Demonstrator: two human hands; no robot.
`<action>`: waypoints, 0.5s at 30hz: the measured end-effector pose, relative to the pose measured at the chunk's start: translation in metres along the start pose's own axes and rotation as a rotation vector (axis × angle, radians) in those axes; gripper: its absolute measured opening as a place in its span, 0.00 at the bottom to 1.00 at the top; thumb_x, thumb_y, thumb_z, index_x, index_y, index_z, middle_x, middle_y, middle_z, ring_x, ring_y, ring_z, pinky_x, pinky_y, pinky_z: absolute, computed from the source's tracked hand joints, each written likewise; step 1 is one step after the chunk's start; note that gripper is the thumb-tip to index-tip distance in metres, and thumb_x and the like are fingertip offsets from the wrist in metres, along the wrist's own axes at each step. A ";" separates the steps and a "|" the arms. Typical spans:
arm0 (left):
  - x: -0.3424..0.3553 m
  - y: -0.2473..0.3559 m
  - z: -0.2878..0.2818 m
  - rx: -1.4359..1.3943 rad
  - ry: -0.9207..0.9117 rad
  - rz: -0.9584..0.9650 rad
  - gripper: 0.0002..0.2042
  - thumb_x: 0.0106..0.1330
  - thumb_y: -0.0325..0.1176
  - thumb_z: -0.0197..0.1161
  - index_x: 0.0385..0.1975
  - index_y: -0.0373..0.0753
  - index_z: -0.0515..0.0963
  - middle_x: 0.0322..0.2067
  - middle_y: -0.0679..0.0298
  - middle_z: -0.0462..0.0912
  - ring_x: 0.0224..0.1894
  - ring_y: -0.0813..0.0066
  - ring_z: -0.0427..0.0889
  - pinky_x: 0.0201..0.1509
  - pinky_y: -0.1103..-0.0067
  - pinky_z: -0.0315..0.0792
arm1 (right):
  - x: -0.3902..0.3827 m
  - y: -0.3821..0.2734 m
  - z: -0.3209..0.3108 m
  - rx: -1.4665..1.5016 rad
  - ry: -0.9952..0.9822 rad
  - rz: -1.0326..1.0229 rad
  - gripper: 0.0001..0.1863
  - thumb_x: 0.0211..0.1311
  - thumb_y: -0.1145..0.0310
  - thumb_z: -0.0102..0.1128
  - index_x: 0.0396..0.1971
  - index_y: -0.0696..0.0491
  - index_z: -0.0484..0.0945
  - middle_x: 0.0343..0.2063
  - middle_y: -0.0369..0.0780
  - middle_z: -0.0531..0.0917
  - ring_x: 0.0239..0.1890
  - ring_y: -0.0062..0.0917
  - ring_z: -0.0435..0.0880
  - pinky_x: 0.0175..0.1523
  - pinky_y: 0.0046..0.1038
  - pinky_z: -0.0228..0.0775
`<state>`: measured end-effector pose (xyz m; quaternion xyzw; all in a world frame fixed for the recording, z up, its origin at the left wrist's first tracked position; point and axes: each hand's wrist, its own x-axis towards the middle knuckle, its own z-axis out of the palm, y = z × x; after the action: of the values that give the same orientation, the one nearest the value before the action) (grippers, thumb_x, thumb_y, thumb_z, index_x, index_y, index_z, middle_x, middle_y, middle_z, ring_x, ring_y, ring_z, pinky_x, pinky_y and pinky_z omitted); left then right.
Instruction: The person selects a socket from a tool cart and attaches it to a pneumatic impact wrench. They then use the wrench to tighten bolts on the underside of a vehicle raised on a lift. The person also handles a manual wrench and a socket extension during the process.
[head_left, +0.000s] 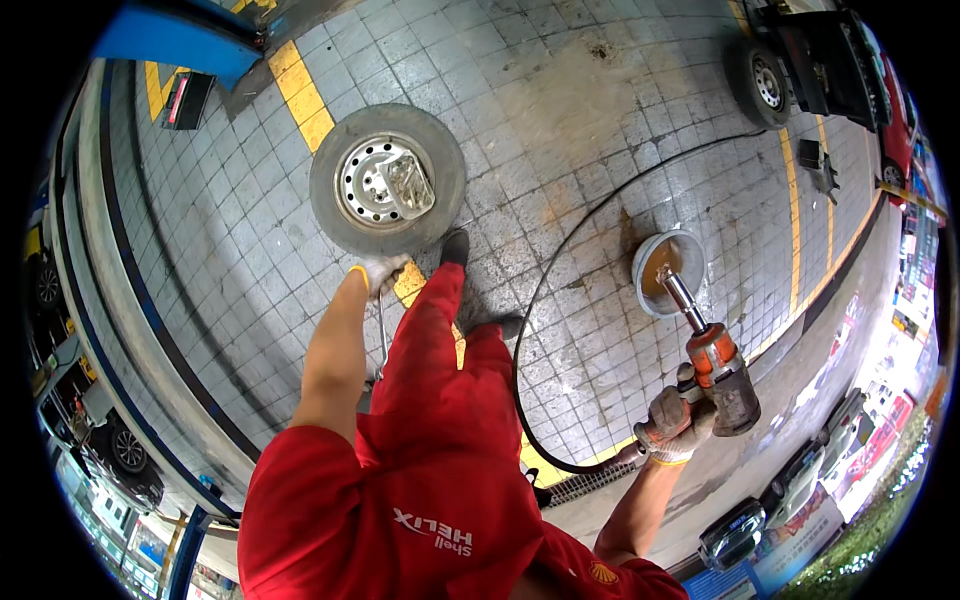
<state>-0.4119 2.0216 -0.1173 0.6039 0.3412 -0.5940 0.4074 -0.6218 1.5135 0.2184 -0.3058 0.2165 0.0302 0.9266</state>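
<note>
My right hand (676, 418), in a grey-and-white work glove, is closed around the handle of an orange and dark impact wrench (714, 358). Its long chrome socket (683, 298) points down over a grey bucket (697, 250) of brown liquid; whether the tip touches anything inside is unclear. On the left, my gloved left hand (382, 272) grips a thin metal rod (382, 328) that hangs beside my leg. Just beyond that hand, a wheel with a tire (440, 130) lies flat on the floor. A clear tray (410, 188) holding small metal parts rests on its rim.
A black air hose (570, 240) loops across the tiled floor from the wrench. Another wheel (765, 82) stands upright at the far right beside dark equipment. Far left are a blue lift post (180, 45) and a black box (188, 102). A long rail (140, 260) borders the left.
</note>
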 end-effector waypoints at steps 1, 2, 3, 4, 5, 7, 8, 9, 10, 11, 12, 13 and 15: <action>0.006 -0.009 -0.005 -0.107 -0.068 -0.024 0.24 0.72 0.61 0.64 0.27 0.47 0.73 0.16 0.75 0.65 0.15 0.84 0.61 0.16 0.79 0.55 | 0.005 -0.005 0.009 0.047 -0.025 0.017 0.39 0.71 0.47 0.68 0.68 0.57 0.63 0.22 0.33 0.65 0.21 0.20 0.61 0.26 0.30 0.63; 0.008 -0.018 -0.010 -0.210 -0.142 -0.051 0.23 0.72 0.60 0.64 0.25 0.49 0.71 0.15 0.77 0.62 0.15 0.86 0.58 0.15 0.81 0.53 | 0.008 -0.011 0.021 0.091 -0.045 0.032 0.39 0.72 0.47 0.67 0.69 0.56 0.62 0.23 0.34 0.65 0.22 0.20 0.61 0.27 0.32 0.64; 0.002 -0.019 -0.015 -0.277 -0.190 -0.084 0.21 0.73 0.58 0.64 0.26 0.49 0.72 0.16 0.78 0.63 0.14 0.86 0.59 0.15 0.81 0.52 | 0.008 -0.016 0.030 0.133 -0.060 0.036 0.39 0.72 0.46 0.67 0.70 0.55 0.62 0.23 0.34 0.64 0.22 0.20 0.60 0.28 0.34 0.65; -0.003 -0.024 -0.017 -0.347 -0.246 -0.119 0.20 0.75 0.56 0.63 0.26 0.50 0.73 0.16 0.79 0.64 0.14 0.86 0.59 0.14 0.82 0.51 | 0.010 -0.025 0.034 0.122 -0.066 0.044 0.39 0.73 0.46 0.66 0.72 0.52 0.61 0.24 0.33 0.64 0.23 0.21 0.60 0.31 0.37 0.65; 0.002 -0.048 -0.017 -0.404 -0.283 0.070 0.19 0.77 0.54 0.61 0.26 0.51 0.72 0.15 0.78 0.63 0.13 0.85 0.59 0.14 0.81 0.49 | 0.018 -0.027 0.056 0.143 -0.033 -0.002 0.40 0.70 0.47 0.69 0.70 0.55 0.63 0.23 0.32 0.65 0.22 0.19 0.62 0.29 0.31 0.65; 0.017 -0.068 -0.012 -0.528 -0.309 0.133 0.19 0.76 0.53 0.63 0.25 0.51 0.71 0.15 0.77 0.62 0.12 0.84 0.56 0.13 0.81 0.48 | 0.023 -0.038 0.055 0.017 -0.038 -0.125 0.43 0.66 0.48 0.74 0.68 0.60 0.64 0.20 0.30 0.68 0.20 0.16 0.64 0.26 0.24 0.62; 0.010 -0.070 -0.006 -0.616 -0.257 0.122 0.19 0.75 0.53 0.65 0.25 0.50 0.71 0.15 0.77 0.62 0.12 0.86 0.55 0.13 0.84 0.48 | 0.031 -0.038 0.067 0.031 0.003 -0.182 0.44 0.63 0.49 0.78 0.66 0.64 0.65 0.19 0.29 0.71 0.17 0.14 0.64 0.22 0.21 0.58; 0.020 -0.071 -0.007 -0.685 -0.295 0.033 0.20 0.74 0.53 0.67 0.26 0.50 0.71 0.16 0.78 0.62 0.12 0.88 0.55 0.12 0.87 0.47 | 0.034 -0.044 0.070 0.113 -0.065 -0.153 0.44 0.64 0.51 0.78 0.66 0.64 0.65 0.18 0.29 0.70 0.15 0.14 0.62 0.21 0.22 0.58; 0.020 -0.068 0.002 -0.692 -0.212 0.032 0.20 0.73 0.55 0.68 0.27 0.49 0.71 0.16 0.78 0.62 0.12 0.89 0.55 0.12 0.89 0.47 | 0.043 -0.047 0.085 0.064 -0.061 -0.190 0.42 0.65 0.52 0.76 0.67 0.63 0.64 0.18 0.29 0.68 0.15 0.14 0.60 0.20 0.22 0.56; 0.023 -0.061 0.004 -0.715 -0.189 -0.034 0.17 0.74 0.53 0.66 0.29 0.51 0.71 0.16 0.79 0.62 0.12 0.89 0.55 0.12 0.88 0.49 | 0.045 -0.053 0.089 0.051 -0.062 -0.206 0.42 0.66 0.52 0.75 0.67 0.61 0.64 0.17 0.29 0.67 0.14 0.14 0.59 0.20 0.23 0.54; 0.023 -0.056 0.006 -0.726 -0.153 -0.073 0.17 0.75 0.53 0.65 0.30 0.51 0.71 0.16 0.79 0.62 0.12 0.90 0.55 0.12 0.88 0.49 | 0.047 -0.057 0.093 0.041 -0.063 -0.212 0.41 0.67 0.52 0.73 0.68 0.60 0.64 0.17 0.29 0.65 0.14 0.15 0.57 0.20 0.23 0.53; 0.022 -0.051 0.009 -0.736 -0.115 -0.112 0.17 0.75 0.53 0.65 0.30 0.51 0.71 0.16 0.80 0.61 0.12 0.90 0.55 0.12 0.88 0.48 | 0.043 -0.063 0.080 0.059 -0.074 -0.199 0.40 0.68 0.51 0.72 0.68 0.59 0.64 0.17 0.28 0.64 0.14 0.15 0.56 0.21 0.23 0.52; 0.018 -0.037 0.014 -0.750 -0.139 -0.102 0.18 0.75 0.55 0.64 0.31 0.50 0.71 0.16 0.80 0.61 0.12 0.90 0.55 0.12 0.88 0.48 | 0.040 -0.075 0.068 0.058 -0.081 -0.185 0.39 0.70 0.50 0.69 0.69 0.57 0.64 0.18 0.28 0.62 0.15 0.15 0.54 0.22 0.25 0.51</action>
<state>-0.4501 2.0235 -0.1379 0.3532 0.5360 -0.4872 0.5921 -0.5453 1.4889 0.2925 -0.2959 0.1505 -0.0494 0.9420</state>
